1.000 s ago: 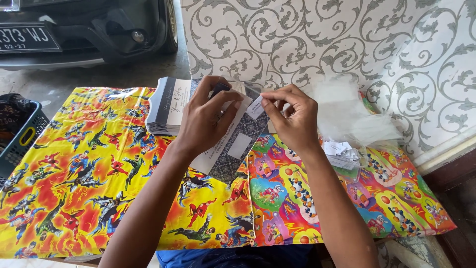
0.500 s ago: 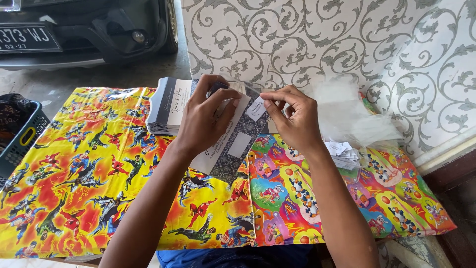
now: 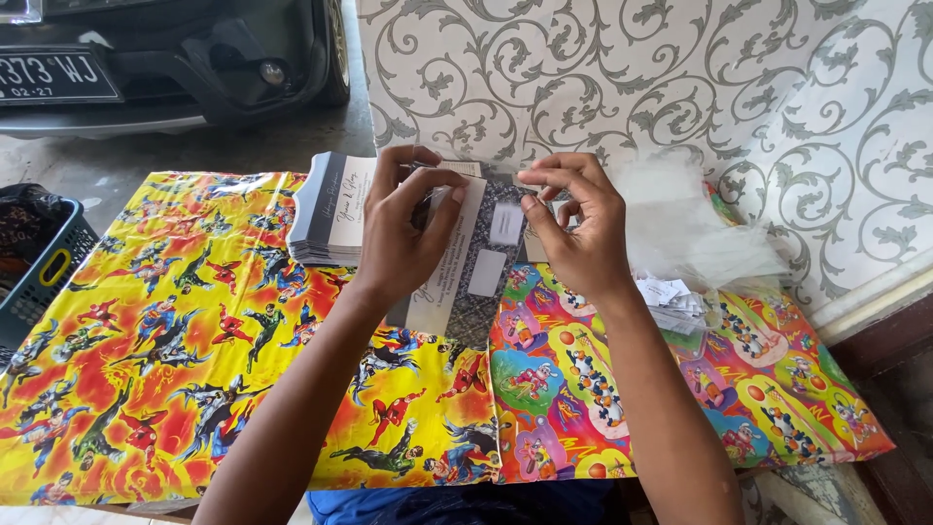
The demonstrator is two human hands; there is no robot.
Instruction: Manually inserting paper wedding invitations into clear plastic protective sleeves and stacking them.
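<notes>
My left hand point(image 3: 408, 233) grips a long grey-and-white printed card point(image 3: 466, 272) along its left side, tilted above the table. My right hand point(image 3: 573, 228) pinches the card's upper right edge, fingers curled close together. The card carries two small white rectangles on its patterned grey panel. Just behind my left hand lies a stack of similar cards point(image 3: 335, 209) on the yellow cartoon-print cloth point(image 3: 165, 340). A pile of clear plastic sleeves point(image 3: 690, 233) rests to the right of my right hand.
A second, multicoloured cartoon cloth point(image 3: 583, 389) covers the table's right part, with small white paper scraps point(image 3: 671, 297) on it. A blue basket point(image 3: 39, 272) stands at the left edge. A scroll-patterned wall point(image 3: 680, 87) is behind; a dark car point(image 3: 175, 49) is parked at top left.
Both hands have shifted the card slightly; the right fingers have moved up along its top edge. Nothing else has moved.
</notes>
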